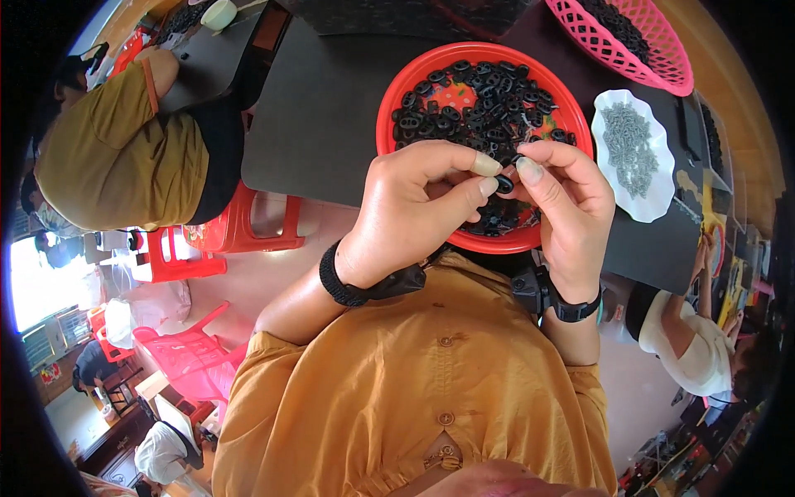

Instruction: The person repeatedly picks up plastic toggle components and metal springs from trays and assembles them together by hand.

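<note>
My left hand point(422, 199) is closed, thumb and forefinger pinching a small oval black plastic cord lock piece point(504, 184). Close against it, my right hand point(571, 195) is also closed in a pinch. A tiny dark part point(515, 160) shows at its fingertips; its exact kind is too small to make out. Both hands are above the near side of a round red tray point(384, 124). In that tray lie a great many loose black cord lock pieces point(497, 87), some with two holes, over a patterned bottom. My hands hide part of the pile.
Right of the tray, a white wavy-edged dish point(654, 199) holds small grey spring-like parts point(627, 145). A pink lattice basket point(675, 79) of black parts stands at the far right of the dark table point(315, 108). People sit at left point(124, 166) and right point(691, 348); red stools point(248, 224) stand at left.
</note>
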Available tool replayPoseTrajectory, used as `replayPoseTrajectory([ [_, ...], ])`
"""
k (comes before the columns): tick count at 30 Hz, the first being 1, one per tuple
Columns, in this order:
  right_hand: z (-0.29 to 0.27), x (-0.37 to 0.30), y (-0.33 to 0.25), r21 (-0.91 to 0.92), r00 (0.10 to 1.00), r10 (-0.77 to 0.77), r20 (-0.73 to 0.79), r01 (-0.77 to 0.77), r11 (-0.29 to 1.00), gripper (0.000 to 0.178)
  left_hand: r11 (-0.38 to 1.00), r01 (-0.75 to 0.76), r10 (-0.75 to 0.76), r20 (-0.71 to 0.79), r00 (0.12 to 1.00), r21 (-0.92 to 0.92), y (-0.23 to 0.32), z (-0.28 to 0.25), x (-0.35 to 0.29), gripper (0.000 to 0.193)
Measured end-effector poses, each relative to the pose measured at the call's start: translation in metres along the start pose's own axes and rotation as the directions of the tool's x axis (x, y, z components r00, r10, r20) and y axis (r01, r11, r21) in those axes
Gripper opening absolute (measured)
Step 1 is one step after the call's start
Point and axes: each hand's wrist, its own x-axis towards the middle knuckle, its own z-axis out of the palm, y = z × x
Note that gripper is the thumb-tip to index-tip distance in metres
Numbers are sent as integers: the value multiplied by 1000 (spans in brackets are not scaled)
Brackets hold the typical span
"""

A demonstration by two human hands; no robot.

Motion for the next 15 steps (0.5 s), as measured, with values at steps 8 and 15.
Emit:
replayPoseTrajectory([
  [8,7,1,1,-46,1000,4,23,-3,999,17,995,-95,95,-20,995,7,-4,-7,-4,18],
  [15,9,0,0,-72,999,17,31,-15,997,18,997,-78,78,-51,996,1,-7,-6,-4,17],
])
